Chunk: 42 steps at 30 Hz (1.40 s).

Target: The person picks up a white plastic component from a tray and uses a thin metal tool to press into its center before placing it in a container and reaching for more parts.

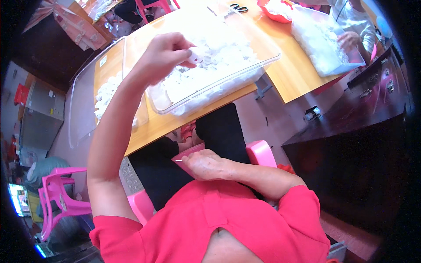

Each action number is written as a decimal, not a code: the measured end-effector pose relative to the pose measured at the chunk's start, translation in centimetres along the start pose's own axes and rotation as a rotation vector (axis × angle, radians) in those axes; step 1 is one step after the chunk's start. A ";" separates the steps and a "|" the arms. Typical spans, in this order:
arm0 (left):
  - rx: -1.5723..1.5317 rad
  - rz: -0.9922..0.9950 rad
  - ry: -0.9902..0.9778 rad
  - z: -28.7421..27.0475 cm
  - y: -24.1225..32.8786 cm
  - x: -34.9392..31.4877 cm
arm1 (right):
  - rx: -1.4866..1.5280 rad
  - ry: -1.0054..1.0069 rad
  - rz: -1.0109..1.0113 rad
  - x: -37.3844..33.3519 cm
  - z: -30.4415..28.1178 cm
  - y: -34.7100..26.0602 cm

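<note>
My left hand [164, 57] is raised over a large clear plastic bin [215, 97], thumb and fingers pinched on a small white piece [193, 57] with a dark reddish spot. Many small white pieces [228, 55] lie in the bin, washed out by glare. Down at my lap, my right hand [204, 164] is closed. A thin pale stick [178, 160] pokes out by its thumb; the rest of it is hidden in the grip.
More white pieces [107, 96] lie left of the bin on the wooden table [285, 79]. At the far right, a person's hand [348, 40] reaches into another clear bin [322, 70]. Scissors [239, 8] and a red bowl [276, 14] sit beyond. A pink stool [61, 197] stands left.
</note>
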<state>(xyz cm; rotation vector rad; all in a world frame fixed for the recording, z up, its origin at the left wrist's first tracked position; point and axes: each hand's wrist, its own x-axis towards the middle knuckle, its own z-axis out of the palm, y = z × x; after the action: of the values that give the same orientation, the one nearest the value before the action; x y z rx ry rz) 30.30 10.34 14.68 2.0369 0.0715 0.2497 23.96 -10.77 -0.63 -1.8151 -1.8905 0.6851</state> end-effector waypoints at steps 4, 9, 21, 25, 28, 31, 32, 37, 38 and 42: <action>-0.405 0.033 0.138 0.4 1.6 -10.3 | 0.017 -0.097 0.052 0.1 0.0 0.1; -0.725 -0.033 0.315 2.1 -1.6 -23.2 | 0.110 0.089 0.054 0.8 2.1 1.0; -0.883 -0.172 0.574 6.9 -6.7 -32.8 | 0.726 0.337 -0.073 1.1 2.3 -8.1; -0.923 -0.063 0.566 7.5 -6.6 -33.7 | 0.607 0.412 -0.101 0.7 2.6 -9.7; -1.035 -0.084 0.556 8.0 -6.5 -33.8 | 0.610 0.410 -0.113 0.7 2.9 -10.0; -1.004 -0.053 0.453 7.7 -7.2 -34.4 | 0.460 0.409 -0.202 0.5 2.6 -9.5; -0.998 -0.046 0.453 7.5 -7.2 -34.6 | 0.347 0.382 -0.239 0.3 2.4 -9.2; -0.920 -0.003 0.469 7.5 -7.2 -34.7 | 0.190 0.232 -0.178 -1.3 1.8 -8.9; -0.917 0.005 0.453 7.5 -7.2 -34.6 | 0.189 0.224 -0.179 -1.3 1.8 -8.9; -0.921 0.002 0.441 7.6 -7.2 -34.7 | 0.076 0.210 -0.208 -1.3 2.2 -8.7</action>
<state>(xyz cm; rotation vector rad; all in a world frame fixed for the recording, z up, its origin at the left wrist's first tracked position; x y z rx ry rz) -1.61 1.54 -0.11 1.0446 0.1886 0.6044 15.89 -12.35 3.06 -1.5509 -1.8528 0.4678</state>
